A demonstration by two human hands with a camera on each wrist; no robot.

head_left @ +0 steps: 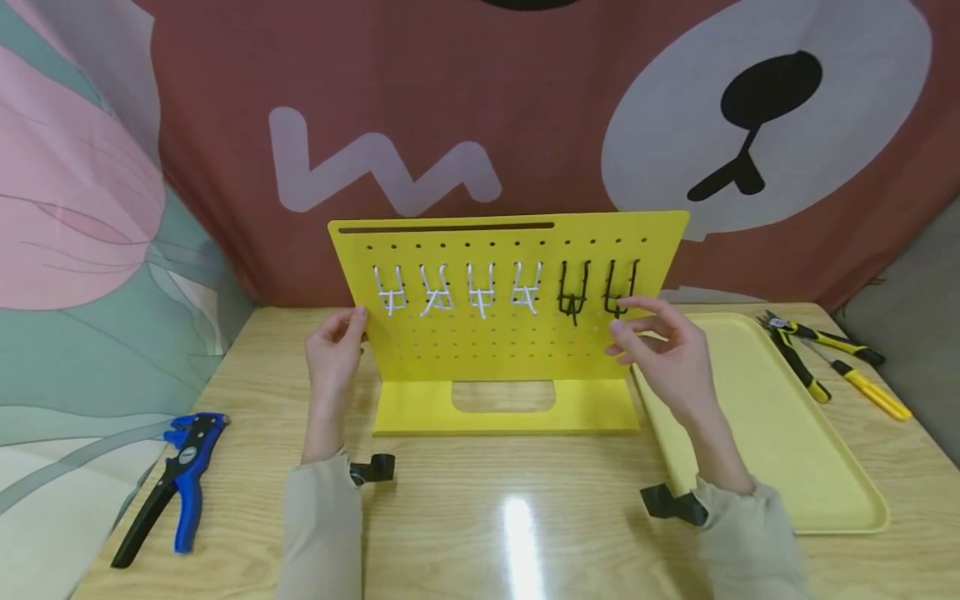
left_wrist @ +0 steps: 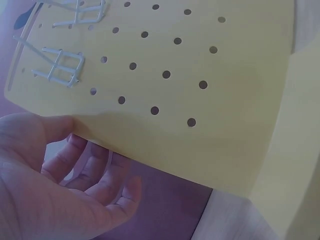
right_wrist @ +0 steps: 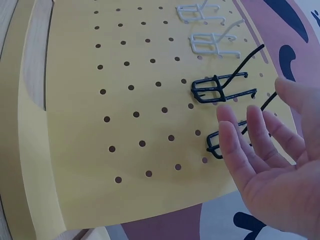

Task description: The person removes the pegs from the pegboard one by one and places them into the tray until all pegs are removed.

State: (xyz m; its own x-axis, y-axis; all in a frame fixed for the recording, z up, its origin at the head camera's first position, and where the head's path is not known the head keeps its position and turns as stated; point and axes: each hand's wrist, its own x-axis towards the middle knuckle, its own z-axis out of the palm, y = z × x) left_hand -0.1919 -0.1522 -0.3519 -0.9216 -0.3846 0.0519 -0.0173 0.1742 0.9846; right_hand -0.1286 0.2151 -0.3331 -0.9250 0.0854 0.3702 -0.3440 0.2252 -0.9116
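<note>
A yellow pegboard stands upright on its own base, with a row of wire hooks along its upper part. Several white hooks hang on the left and middle; a black hook and another black hook hang at the right. My left hand pinches the board's left edge, thumb in front and fingers behind, as the left wrist view shows. Near the rightmost black hook is my right hand, its fingers spread and loosely bent. In the right wrist view those fingers partly hide that hook.
A pale yellow tray lies to the right of the board. Past it are black-and-yellow pliers and a screwdriver. A blue-and-black wire stripper lies at the table's left. A printed cloth hangs close behind the board.
</note>
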